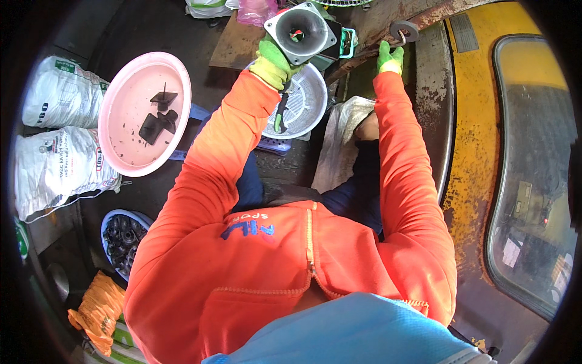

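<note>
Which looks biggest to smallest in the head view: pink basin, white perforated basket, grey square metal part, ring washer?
1. pink basin
2. white perforated basket, partly hidden by the left sleeve
3. grey square metal part, held in the left hand
4. ring washer, at the right hand

Fisheye bending makes true sizes unsure.

basin: round pink plastic basin (pixel 130 145), black parts inside
sacks: two white woven sacks (pixel 57 136), left
tub: blue tub (pixel 115 219) of dark round parts
cloth: orange cloth (pixel 97 309)
</note>
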A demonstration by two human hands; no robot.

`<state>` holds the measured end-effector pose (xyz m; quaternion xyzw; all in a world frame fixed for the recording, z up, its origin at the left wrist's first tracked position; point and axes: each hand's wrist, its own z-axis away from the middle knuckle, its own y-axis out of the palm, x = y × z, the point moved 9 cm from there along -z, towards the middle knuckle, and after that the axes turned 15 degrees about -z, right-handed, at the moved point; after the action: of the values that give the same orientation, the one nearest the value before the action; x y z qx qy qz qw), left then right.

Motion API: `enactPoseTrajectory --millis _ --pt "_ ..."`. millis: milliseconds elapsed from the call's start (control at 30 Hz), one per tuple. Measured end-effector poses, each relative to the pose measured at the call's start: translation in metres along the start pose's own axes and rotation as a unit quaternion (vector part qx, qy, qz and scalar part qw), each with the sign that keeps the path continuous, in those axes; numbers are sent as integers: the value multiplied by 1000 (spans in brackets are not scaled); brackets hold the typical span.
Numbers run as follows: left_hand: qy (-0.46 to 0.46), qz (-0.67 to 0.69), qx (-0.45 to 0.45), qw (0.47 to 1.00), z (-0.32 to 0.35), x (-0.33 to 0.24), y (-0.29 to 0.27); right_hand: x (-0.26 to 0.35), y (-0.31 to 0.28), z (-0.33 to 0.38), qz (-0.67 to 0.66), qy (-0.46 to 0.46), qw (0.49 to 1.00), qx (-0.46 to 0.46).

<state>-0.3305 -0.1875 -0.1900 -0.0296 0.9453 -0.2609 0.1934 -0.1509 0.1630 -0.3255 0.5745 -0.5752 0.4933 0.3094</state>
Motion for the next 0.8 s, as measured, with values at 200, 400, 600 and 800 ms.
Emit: enactPoseTrajectory --millis 200,400,600,800 --pt "-52 137 33 989 -1 -1 4 42 -11 76 -271 166 947 51" --pt "-173 433 -42 884 15 29 28 143 -20 212 -253 204 931 169" --pt "-61 257 -59 963 28 -8 25 208 -18 267 -147 55 957 243" --pt "-11 284 -57 957 18 -55 -9 254 -16 265 123 -158 946 255"
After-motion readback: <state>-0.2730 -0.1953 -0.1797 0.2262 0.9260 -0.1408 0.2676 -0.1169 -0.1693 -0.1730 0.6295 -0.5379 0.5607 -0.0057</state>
